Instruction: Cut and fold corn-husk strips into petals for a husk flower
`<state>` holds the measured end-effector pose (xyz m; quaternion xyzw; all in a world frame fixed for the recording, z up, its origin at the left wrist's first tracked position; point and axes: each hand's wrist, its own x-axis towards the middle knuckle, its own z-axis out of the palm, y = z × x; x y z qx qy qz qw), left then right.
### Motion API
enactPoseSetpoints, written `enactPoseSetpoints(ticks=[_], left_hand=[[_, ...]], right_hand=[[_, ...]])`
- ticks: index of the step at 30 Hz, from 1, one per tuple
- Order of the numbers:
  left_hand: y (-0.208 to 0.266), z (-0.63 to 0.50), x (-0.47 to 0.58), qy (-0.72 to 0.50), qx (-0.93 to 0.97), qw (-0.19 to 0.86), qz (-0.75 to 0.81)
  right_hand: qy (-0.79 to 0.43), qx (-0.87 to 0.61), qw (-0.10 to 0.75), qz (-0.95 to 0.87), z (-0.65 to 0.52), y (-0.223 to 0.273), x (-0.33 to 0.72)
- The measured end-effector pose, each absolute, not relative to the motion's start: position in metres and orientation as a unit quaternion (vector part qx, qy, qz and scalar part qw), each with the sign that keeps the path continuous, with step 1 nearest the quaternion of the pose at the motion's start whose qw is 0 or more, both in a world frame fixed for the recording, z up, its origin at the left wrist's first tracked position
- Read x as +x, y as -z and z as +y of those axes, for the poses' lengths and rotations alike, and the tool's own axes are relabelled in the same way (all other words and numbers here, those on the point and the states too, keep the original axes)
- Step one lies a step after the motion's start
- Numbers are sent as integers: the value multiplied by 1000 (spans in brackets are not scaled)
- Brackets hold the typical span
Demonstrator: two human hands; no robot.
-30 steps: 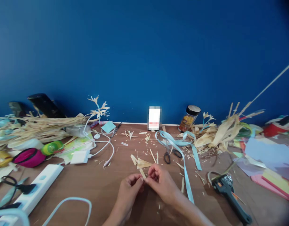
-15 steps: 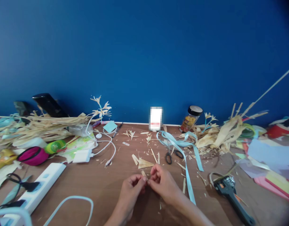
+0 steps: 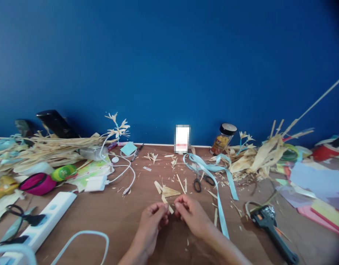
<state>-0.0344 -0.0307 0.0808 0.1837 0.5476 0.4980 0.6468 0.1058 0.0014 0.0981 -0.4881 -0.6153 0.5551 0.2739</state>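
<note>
Between the thumb and fingers of my left hand (image 3: pixel 154 221) is a short strip of dried corn husk (image 3: pixel 167 205), pale and slanting. Just to its right, my right hand (image 3: pixel 191 213) is closed in a pinch, slightly apart from the strip. What lies between its fingertips, if anything, is too small to tell. Beyond my hands, a wider piece of husk (image 3: pixel 170 191) rests on the brown table (image 3: pixel 108 209) among narrow cut strips. A pair of scissors (image 3: pixel 197 185) with dark handles lies right of these, partly under a light blue ribbon (image 3: pixel 219 206).
On the right lie a glue gun (image 3: pixel 271 228), coloured paper (image 3: pixel 318 180) and a husk bundle (image 3: pixel 268 156). A black-lidded jar (image 3: pixel 223 140) leans by the blue wall. To the left are a white power strip (image 3: pixel 52 209), a charger (image 3: pixel 95 183), more husks (image 3: pixel 53 145) and a husk flower (image 3: pixel 118 129).
My hands have drawn slightly apart. More of the husk strip now shows at my left fingertips, and my right fingers have shifted away from it.
</note>
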Motion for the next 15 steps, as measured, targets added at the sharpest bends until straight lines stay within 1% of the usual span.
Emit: enactPoseSetpoints(ticks=[6, 15], left_hand=[[-80, -29, -35, -509, 156, 661, 528], [-79, -33, -31, -525, 148, 664, 512]], right_hand=[[-631, -480, 221, -567, 0, -91, 104], [-636, -460, 260, -562, -5, -89, 100]])
